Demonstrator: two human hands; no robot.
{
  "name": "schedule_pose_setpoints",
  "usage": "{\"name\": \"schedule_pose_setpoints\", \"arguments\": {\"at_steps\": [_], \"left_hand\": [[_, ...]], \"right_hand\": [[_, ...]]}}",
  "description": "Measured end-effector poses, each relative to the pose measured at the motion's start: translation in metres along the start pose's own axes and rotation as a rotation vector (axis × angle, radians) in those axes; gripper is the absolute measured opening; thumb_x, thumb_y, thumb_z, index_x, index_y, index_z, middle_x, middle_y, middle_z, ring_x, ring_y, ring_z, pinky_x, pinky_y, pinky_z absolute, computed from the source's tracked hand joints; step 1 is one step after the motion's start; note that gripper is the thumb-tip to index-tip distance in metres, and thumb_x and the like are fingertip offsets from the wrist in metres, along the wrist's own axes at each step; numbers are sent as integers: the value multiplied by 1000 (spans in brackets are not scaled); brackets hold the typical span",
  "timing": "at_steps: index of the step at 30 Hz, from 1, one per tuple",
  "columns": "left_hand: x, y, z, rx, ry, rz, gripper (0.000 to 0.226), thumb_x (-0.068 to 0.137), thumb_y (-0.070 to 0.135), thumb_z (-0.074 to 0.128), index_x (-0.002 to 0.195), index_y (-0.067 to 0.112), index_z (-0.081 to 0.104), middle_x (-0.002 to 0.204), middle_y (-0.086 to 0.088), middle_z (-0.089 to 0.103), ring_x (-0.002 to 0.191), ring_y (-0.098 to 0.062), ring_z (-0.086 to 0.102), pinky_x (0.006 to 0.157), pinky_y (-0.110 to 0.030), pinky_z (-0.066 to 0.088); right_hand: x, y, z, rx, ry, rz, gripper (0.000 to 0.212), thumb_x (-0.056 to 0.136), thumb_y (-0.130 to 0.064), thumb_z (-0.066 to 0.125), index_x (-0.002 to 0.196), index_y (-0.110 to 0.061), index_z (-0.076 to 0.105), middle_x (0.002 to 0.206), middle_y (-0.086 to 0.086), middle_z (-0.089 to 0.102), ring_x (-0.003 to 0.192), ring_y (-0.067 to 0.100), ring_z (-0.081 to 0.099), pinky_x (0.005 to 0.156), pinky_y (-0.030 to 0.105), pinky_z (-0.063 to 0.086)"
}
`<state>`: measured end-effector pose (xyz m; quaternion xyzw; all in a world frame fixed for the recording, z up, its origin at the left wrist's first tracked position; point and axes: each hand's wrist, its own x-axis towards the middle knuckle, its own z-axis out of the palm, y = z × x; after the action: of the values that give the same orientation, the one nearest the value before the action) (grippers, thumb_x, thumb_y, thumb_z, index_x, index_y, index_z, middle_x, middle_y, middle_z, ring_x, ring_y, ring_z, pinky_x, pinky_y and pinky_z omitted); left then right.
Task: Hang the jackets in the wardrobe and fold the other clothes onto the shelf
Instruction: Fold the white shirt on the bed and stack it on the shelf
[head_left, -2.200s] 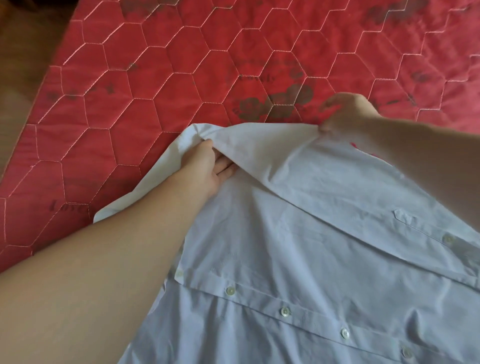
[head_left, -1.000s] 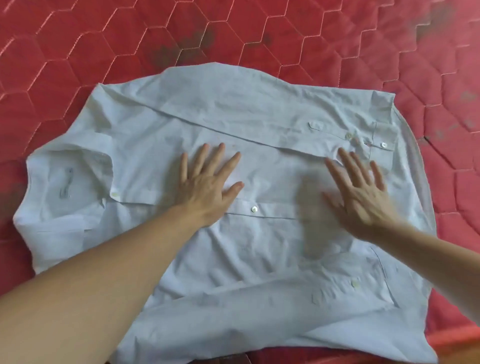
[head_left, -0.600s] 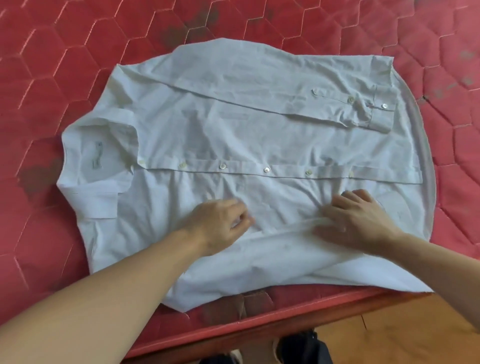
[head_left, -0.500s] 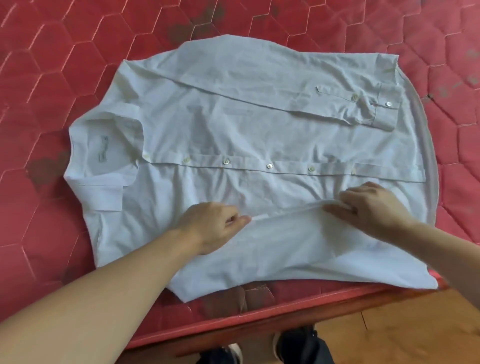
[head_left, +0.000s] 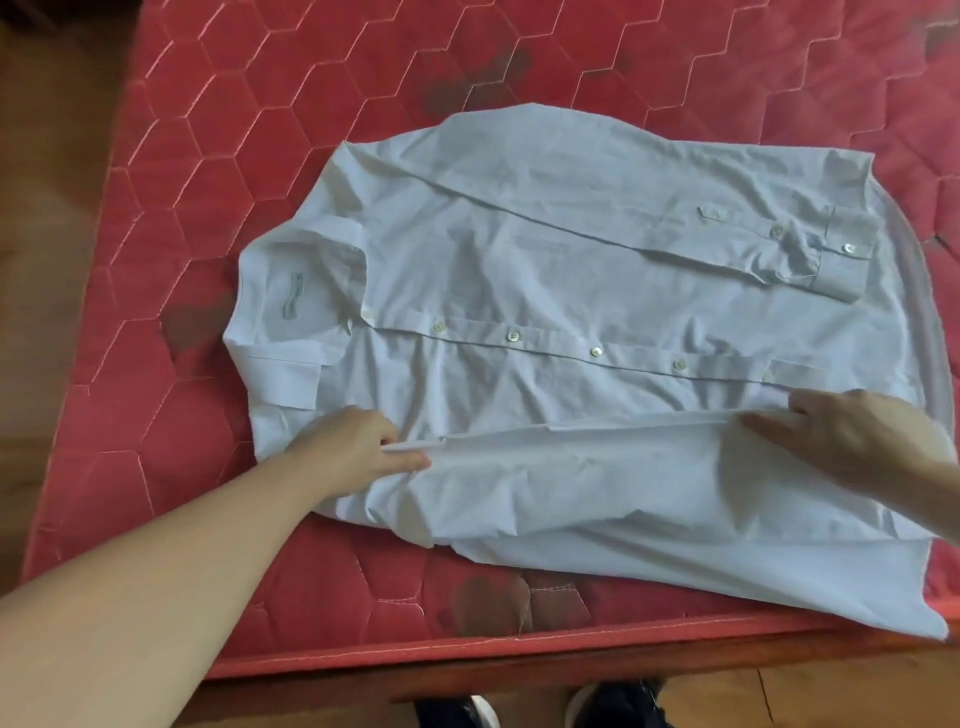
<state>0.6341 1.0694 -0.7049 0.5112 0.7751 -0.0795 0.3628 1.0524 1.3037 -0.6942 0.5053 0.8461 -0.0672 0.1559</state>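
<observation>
A pale blue button-up shirt (head_left: 545, 291) lies front up on the red quilted mattress (head_left: 218, 171), collar to the left and hem to the right. Its far sleeve is folded across the chest, with the cuff (head_left: 836, 260) at the right. My left hand (head_left: 358, 452) pinches the near sleeve's edge close to the shoulder. Near the hem, my right hand (head_left: 852, 441) grips the same fold. Between my hands the near sleeve (head_left: 597, 493) is lifted in a long ridge below the button placket, and its loose end hangs toward the bed's front edge.
The mattress's front edge and a red-brown wooden bed rail (head_left: 571, 670) run along the bottom. Dark shoes (head_left: 613, 706) stand on the tan floor below it. Wooden floor (head_left: 47, 208) shows past the mattress's left edge. Red quilt stretches beyond the shirt at the top.
Both hands went from pressing flat on the shirt to pinching the near sleeve. They spread apart along its fold, my left hand moving toward the collar. The view shifted left.
</observation>
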Motion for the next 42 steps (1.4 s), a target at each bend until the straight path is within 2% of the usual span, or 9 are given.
{"name": "schedule_pose_setpoints", "arguments": {"at_steps": [3,8,17,22,26,30,35,38,42], "left_hand": [[-8,-34,2,24,43,-26,76,54,93,34,59,17,40,56,5,44,55,-13,43,57,-31,38],[-20,-63,-2,102,80,-11,64,71,83,47,60,20,44,58,6,51,57,-12,49,55,-28,35],[-46,-91,-1,169,193,78,67,66,91,24,57,28,46,74,15,41,88,-8,42,80,-26,26],[-39,-98,1,-400,726,-203,58,74,56,67,114,15,59,120,-4,52,111,-24,49,95,-36,40],[-16,-95,-32,-927,687,-534,78,78,40,77,140,12,39,137,-7,47,122,-24,50,99,-34,43],[5,-101,-55,-1227,544,-564,53,74,40,81,114,17,55,107,5,64,92,-11,60,75,-25,48],[20,-105,-72,-1524,428,-503,30,72,19,83,97,16,67,101,-4,73,93,-21,70,86,-37,55],[18,-106,-77,-1419,486,-502,53,74,17,81,122,17,60,115,-1,67,100,-18,66,89,-36,53],[2,-107,-64,-307,728,-324,79,72,27,80,141,32,41,132,-2,44,117,-26,44,97,-44,39]], "right_hand": [[-1,10,5,-54,-64,35,90,64,-95,-3,82,-33,60,79,0,65,68,24,61,63,35,47],[-7,-34,7,-16,221,-19,49,77,-64,40,99,-22,52,104,11,51,93,37,52,89,57,42],[-49,-278,37,75,131,-674,58,93,-54,39,145,-26,43,154,7,37,142,27,30,111,51,24],[-58,-290,50,44,14,-641,62,97,-54,31,151,-24,30,160,3,25,149,27,16,115,53,18],[-48,-299,27,102,38,-609,62,99,-58,19,146,-22,36,155,2,35,144,22,29,113,50,18],[-26,-327,4,217,96,-584,61,96,-54,32,144,-19,41,149,5,43,139,23,35,113,48,17],[1,-367,-20,340,174,-534,61,89,-54,43,140,-21,42,142,1,47,131,18,39,111,45,22],[-1,-368,-31,337,185,-644,56,84,-59,52,128,-24,51,126,-2,53,118,20,48,104,40,29],[-31,-326,-6,124,61,-863,70,73,-75,55,123,-26,56,129,1,54,120,23,48,105,41,27]]}}
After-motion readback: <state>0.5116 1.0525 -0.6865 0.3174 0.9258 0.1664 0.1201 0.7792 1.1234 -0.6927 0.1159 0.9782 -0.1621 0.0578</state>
